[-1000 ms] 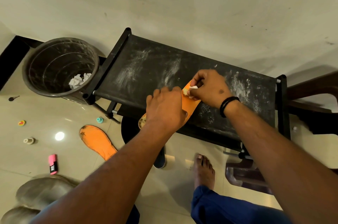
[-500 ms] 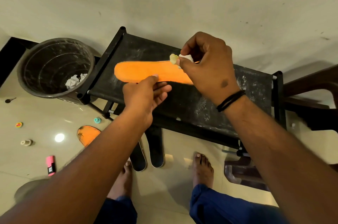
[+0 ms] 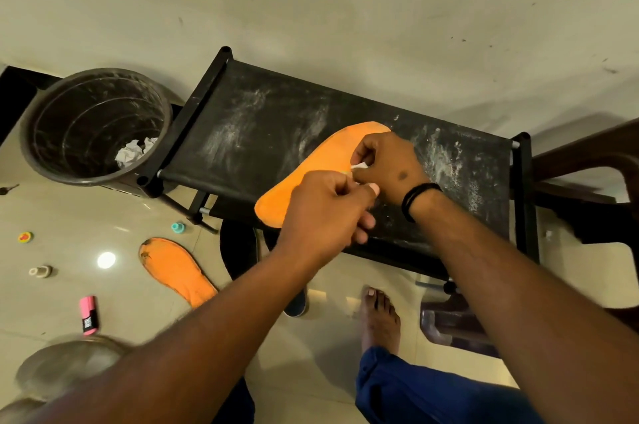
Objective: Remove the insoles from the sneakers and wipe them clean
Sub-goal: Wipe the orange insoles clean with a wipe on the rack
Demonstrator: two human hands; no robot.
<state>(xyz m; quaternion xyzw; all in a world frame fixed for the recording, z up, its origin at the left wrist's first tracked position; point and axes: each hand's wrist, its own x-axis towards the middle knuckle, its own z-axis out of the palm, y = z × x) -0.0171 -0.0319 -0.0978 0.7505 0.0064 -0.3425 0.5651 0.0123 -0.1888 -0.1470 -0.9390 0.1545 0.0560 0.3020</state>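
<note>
Both insoles out: one insole (image 3: 313, 178) on surface (image 3: 242, 133) near front edge, other insole (image 3: 176, 269) on floor. Right hand (image 3: 387, 166) fingers pinch tissue (image 3: 359, 166); left hand (image 3: 325, 212) fingers curled at same tissue. Wiping unfinished.

One orange insole (image 3: 313, 174) is laid flat on the dusty black rack (image 3: 262, 133); another orange insole (image 3: 174, 269) is left on the floor.

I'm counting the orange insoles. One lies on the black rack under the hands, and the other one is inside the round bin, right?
Not quite. The head view shows the second orange insole lying on the floor, not inside the round bin, which holds only crumpled paper. The first orange insole does lie on the black rack under the hands.
</note>
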